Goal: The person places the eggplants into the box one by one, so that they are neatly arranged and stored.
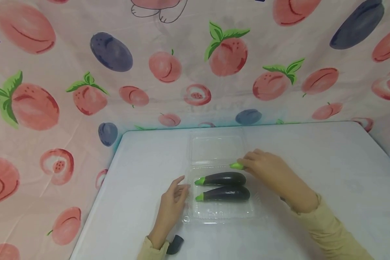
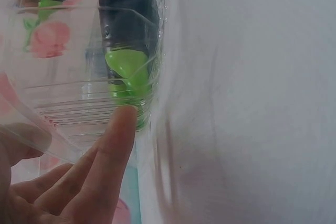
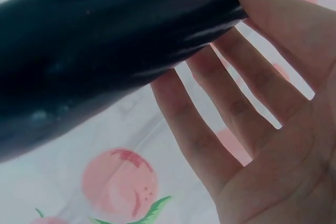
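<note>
The right hand (image 1: 261, 162) pinches a dark eggplant (image 3: 105, 45) between thumb and fingers near its green end, at the far right side of a clear container (image 1: 224, 213) lying open on the white counter (image 1: 143, 159). Two more eggplants (image 1: 225, 178) lie side by side inside. The left hand (image 1: 174, 198), fingers loosely extended, touches the container's left side
</note>
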{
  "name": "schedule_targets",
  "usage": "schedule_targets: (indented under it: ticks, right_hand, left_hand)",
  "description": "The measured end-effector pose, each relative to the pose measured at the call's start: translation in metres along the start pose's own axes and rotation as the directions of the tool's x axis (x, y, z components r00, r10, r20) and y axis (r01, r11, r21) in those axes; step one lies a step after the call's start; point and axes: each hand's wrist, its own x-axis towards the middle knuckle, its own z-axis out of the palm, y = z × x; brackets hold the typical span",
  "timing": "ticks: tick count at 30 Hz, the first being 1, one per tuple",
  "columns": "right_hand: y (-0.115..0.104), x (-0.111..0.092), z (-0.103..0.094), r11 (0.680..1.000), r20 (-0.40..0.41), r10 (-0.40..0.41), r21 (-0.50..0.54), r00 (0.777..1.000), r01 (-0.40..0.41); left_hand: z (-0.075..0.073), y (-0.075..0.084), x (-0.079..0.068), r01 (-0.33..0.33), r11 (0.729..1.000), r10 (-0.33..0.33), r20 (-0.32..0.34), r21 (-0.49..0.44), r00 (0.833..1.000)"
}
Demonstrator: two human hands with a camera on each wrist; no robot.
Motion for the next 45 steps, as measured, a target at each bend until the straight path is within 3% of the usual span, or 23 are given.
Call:
schedule_targets:
  ticks: [6,15,26,45]
  right_hand:
    - [-0.007,0.002,0.000,0.999,-0.010,-0.034,-0.001,0.999,0.034]
    - [-0.019,0.005,-0.002,1.000,0.033,-0.018,0.017,0.999,0.017]
    - [-0.029,0.007,0.001,0.996,-0.022,-0.086,0.023,0.996,0.087]
    - [-0.047,0.014,0.002,0.993,0.024,-0.115,0.002,0.993,0.115]
  left_hand:
    - [0.000,0.000,0.000,0.002,1.000,-0.002,0.000,0.001,1.000]
    - [0.000,0.003,-0.001,0.005,1.000,-0.004,-0.015,0.027,1.000]
    - [0.000,0.002,-0.001,0.006,1.000,-0.006,-0.011,0.009,1.000]
    - [-0.001,0.003,-0.001,0.002,1.000,-0.002,-0.011,0.009,1.000]
